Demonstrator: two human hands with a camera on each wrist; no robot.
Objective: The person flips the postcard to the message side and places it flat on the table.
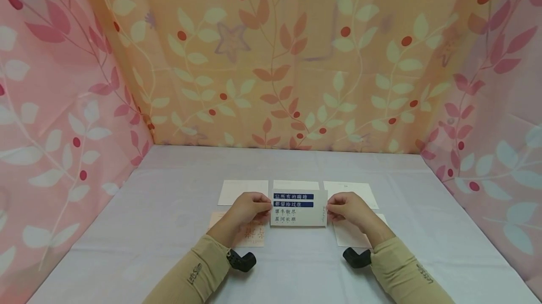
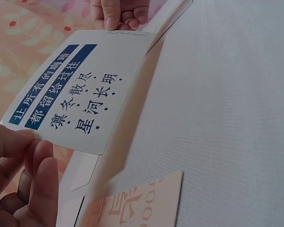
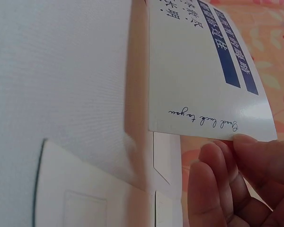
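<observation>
Both hands hold up a white postcard (image 1: 298,217) between them, above the table. It carries two blue bars with white characters and two lines of dark characters. The left hand (image 1: 250,207) pinches its left edge between thumb and fingers, as the left hand (image 2: 23,175) also shows in the left wrist view. At the opposite edge, the right hand (image 1: 349,207) pinches it; in the right wrist view the thumb of the right hand (image 3: 246,175) lies at the border beside handwritten "Good luck to you". Under the left hand lies a card with orange characters (image 1: 250,236).
Behind the held postcard, white cards (image 1: 243,192) lie in a row, one of them at the right (image 1: 353,192). Another pale card (image 1: 351,236) lies under the right hand. The white tablecloth (image 1: 296,271) ends at patterned curtains (image 1: 271,59) at the back and sides.
</observation>
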